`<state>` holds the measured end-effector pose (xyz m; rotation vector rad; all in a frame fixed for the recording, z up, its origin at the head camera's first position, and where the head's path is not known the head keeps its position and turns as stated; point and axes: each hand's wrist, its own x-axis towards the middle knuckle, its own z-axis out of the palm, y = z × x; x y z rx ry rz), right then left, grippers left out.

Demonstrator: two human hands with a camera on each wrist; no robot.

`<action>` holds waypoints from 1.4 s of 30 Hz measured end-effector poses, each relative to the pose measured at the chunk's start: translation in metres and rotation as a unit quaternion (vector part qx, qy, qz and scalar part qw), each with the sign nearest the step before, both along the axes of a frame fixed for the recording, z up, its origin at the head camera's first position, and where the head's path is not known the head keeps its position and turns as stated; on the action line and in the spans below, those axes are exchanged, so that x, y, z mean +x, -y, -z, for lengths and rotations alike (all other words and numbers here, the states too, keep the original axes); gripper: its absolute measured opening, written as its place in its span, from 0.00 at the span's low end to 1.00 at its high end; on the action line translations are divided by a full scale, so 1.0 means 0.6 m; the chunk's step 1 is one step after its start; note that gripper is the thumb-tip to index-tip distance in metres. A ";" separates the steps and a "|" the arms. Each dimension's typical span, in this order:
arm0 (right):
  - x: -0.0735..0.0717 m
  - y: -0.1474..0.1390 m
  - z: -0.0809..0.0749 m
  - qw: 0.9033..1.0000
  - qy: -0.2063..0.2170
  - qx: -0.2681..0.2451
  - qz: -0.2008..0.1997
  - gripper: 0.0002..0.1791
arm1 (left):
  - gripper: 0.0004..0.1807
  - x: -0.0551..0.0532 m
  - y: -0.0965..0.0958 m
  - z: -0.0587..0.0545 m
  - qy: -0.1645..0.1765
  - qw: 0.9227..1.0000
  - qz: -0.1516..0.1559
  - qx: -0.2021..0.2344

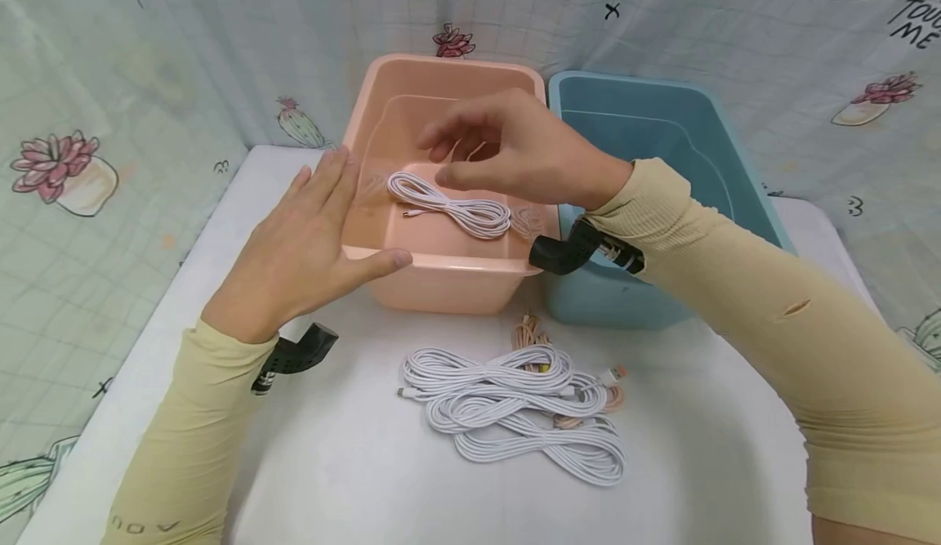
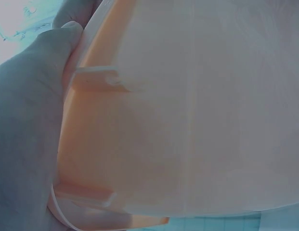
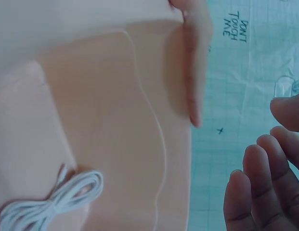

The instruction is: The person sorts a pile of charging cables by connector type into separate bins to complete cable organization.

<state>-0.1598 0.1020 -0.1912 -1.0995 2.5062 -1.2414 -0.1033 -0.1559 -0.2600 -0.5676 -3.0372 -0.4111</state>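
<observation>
A coiled white cable (image 1: 476, 214) lies on the floor of the pink bin (image 1: 456, 264). Over it, inside the bin's opening, hovers my right hand (image 1: 522, 149), its fingers loosely bent and holding nothing. The right wrist view also shows the cable (image 3: 53, 204) well away from the fingers (image 3: 257, 178). On the bin's left front corner rests my left hand (image 1: 294, 247), fingers straight along the left rim and thumb over the front rim. The left wrist view shows this hand (image 2: 29, 106) against the ribbed outer wall (image 2: 154, 125).
A blue bin (image 1: 632, 304) stands directly right of the pink one, partly behind my right forearm. In front of both, several coiled white cables (image 1: 515, 398) lie heaped on the white table (image 1: 331, 463), with tan cables (image 1: 525, 334) partly under them. A patterned cloth (image 1: 220, 46) hangs behind.
</observation>
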 end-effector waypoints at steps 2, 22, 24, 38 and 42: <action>0.007 -0.003 0.006 1.000 0.013 -0.003 -0.008 0.14 | 0.62 0.000 0.000 0.000 0.003 1.000 -0.001 0.000; 0.089 -0.039 0.009 0.995 0.050 -0.055 -0.068 0.16 | 0.60 -0.001 0.001 0.001 0.004 1.000 -0.001 -0.001; 0.099 -0.043 0.013 0.994 0.041 -0.057 -0.081 0.15 | 0.60 0.000 0.000 0.000 0.003 1.000 -0.001 -0.002; 0.147 -0.063 0.061 0.989 0.087 -0.035 -0.113 0.13 | 0.59 0.001 -0.006 -0.002 -0.011 1.000 0.000 -0.004; 0.156 -0.066 0.085 0.987 0.096 -0.043 -0.119 0.13 | 0.59 0.001 -0.006 -0.002 -0.008 1.000 0.000 -0.003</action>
